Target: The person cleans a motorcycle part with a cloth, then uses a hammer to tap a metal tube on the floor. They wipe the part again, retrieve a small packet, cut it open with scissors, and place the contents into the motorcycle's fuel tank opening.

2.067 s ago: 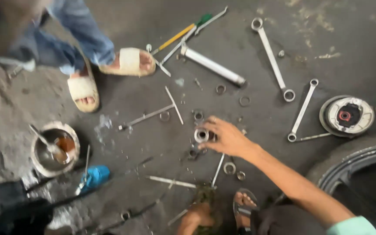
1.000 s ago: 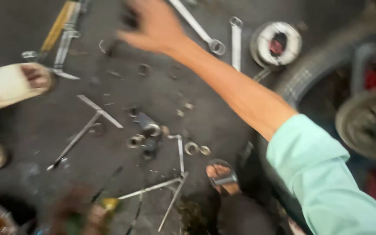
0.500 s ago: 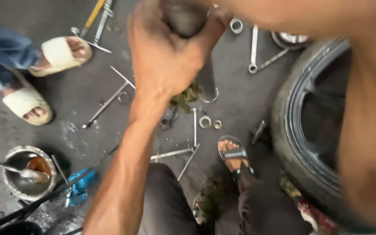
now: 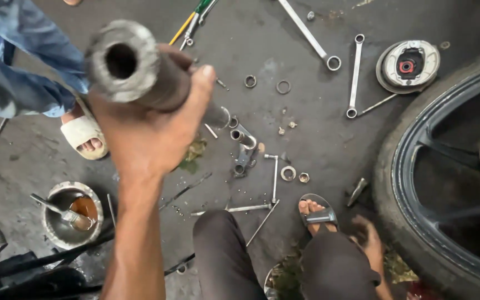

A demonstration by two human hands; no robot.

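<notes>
Far to the left of the raised hand, another person's jeans leg and pale sandal stood on the concrete floor. Below that hand's forearm sat a round metal bowl with brown grease and a tool in it.

The left hand was clenched around a thick grey metal tube, held up near the camera with its hollow end facing the lens, thumb laid along the side.

Right of that hand, on the floor, lay a short steel sleeve, loose rings and nuts, and an L-shaped rod. Further right lay two ring spanners and a round brake plate.

The right hand rested low beside the knee, close to the motorcycle tyre; it was blurred, so whether it gripped anything could not be told.
</notes>
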